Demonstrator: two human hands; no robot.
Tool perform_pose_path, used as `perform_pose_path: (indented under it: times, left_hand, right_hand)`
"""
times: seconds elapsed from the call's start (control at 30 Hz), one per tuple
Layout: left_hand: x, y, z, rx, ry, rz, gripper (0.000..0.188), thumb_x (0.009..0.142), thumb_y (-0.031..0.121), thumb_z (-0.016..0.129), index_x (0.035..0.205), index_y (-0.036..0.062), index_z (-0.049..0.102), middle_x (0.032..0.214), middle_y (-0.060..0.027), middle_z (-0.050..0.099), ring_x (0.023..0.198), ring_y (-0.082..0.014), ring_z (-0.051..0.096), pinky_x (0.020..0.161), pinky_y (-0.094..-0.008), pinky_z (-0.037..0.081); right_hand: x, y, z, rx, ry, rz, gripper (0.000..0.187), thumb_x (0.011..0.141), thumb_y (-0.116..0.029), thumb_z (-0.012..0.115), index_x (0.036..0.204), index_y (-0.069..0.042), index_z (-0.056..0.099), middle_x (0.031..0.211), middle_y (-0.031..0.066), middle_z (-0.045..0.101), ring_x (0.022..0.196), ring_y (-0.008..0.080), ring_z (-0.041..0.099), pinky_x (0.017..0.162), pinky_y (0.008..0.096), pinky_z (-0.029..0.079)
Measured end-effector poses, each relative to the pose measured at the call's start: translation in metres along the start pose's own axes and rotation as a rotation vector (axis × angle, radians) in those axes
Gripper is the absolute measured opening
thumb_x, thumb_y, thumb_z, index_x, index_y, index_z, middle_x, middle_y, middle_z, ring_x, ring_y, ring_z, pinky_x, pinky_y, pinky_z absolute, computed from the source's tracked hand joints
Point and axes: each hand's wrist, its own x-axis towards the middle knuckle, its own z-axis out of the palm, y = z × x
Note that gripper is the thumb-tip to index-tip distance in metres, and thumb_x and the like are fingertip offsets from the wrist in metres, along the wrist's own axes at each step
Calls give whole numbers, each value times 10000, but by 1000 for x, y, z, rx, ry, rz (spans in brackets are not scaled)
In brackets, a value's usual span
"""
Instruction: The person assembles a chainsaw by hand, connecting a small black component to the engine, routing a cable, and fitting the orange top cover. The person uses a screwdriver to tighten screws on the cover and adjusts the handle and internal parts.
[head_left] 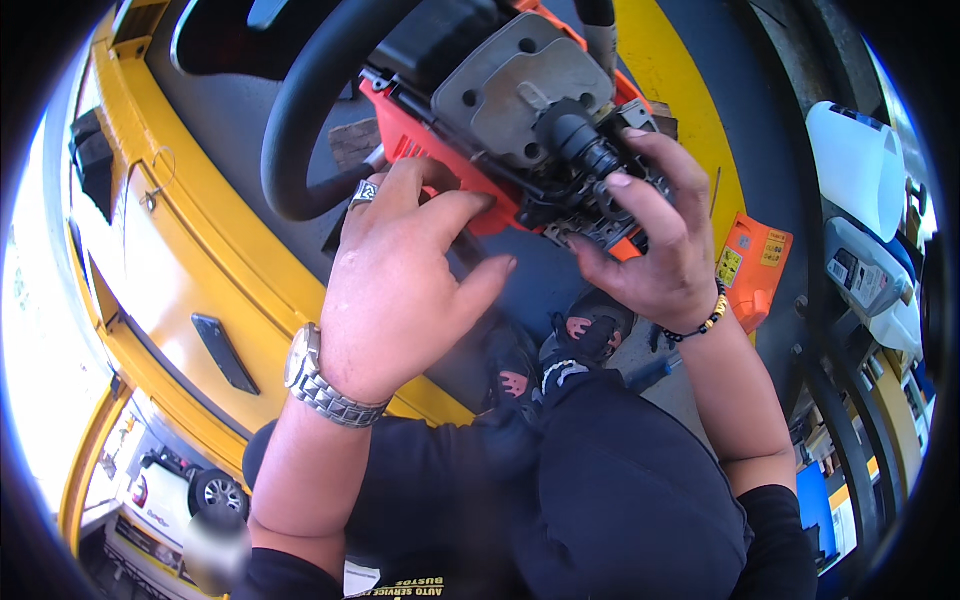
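Observation:
A partly stripped orange and black chainsaw (440, 150) is tilted in front of me, its curved black handle (300, 130) at the left. A grey metal plate (480, 80) and a black rubber elbow (575, 135) sit on its exposed end. My left hand (405, 260) is on the orange housing, fingers bent over its edge and thumb apart; some fingertips are hidden. My right hand (660, 230) is closed around the small mechanism beside the elbow, index and middle fingers on top, thumb below. What lies within that grip is partly hidden.
An orange cover (752, 270) with yellow labels lies to the right. A blue-handled tool (652, 374) is near my leg. A dark phone-like slab (224, 352) rests on the yellow framework at left. Whitish plastic containers (855, 170) stand at far right. A wooden block (352, 142) shows behind the saw.

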Motion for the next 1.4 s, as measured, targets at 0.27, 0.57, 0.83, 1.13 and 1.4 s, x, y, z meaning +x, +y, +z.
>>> perform_pose_path:
  times: [0.27, 0.57, 0.83, 1.13, 1.4]
  left_hand:
    - [-25, 3, 50, -322, 427, -113, 352, 750, 140, 817, 1080, 63, 723, 1265, -203, 608, 1071, -372, 651, 913, -427, 547]
    - [-26, -5, 73, -431, 533, -32, 214, 773, 70, 758, 956, 43, 650, 1189, -241, 578, 1097, -453, 600, 887, -501, 546]
    - [-20, -2, 75, -306, 530, -25, 334, 741, 103, 794, 1063, 76, 710, 1273, -217, 559, 1116, -415, 589, 902, -480, 527]
    - [-10, 3, 74, -122, 539, 42, 234, 798, 167, 812, 1006, 71, 764, 1260, -218, 543, 1157, -419, 544, 960, -491, 470]
    - [-6, -2, 85, 54, 626, 163, 144, 840, 180, 780, 907, 55, 753, 1191, -156, 576, 1102, -377, 570, 890, -487, 494]
  right_hand:
    - [18, -35, 16, -115, -36, 255, 1195, 597, -228, 951, 1572, 17, 305, 1468, 240, 487, 1352, 425, 477, 1146, 485, 380]
    - [22, -46, 31, -254, -58, 379, 1280, 665, -232, 939, 1629, 0, 129, 1550, 282, 405, 1438, 392, 439, 1201, 438, 349]
    - [12, -35, 18, -63, -45, 357, 1262, 726, -342, 921, 1637, -34, 105, 1570, 267, 382, 1450, 395, 425, 1210, 483, 326]
    - [-110, -51, -33, -109, 115, 534, 847, 917, -199, 708, 1576, 26, 226, 1554, 256, 378, 1461, 401, 399, 1230, 510, 283]
    - [-173, -55, -75, -468, 48, 621, 572, 961, -126, 662, 1471, 16, 446, 1498, 214, 473, 1413, 345, 465, 1185, 439, 352]
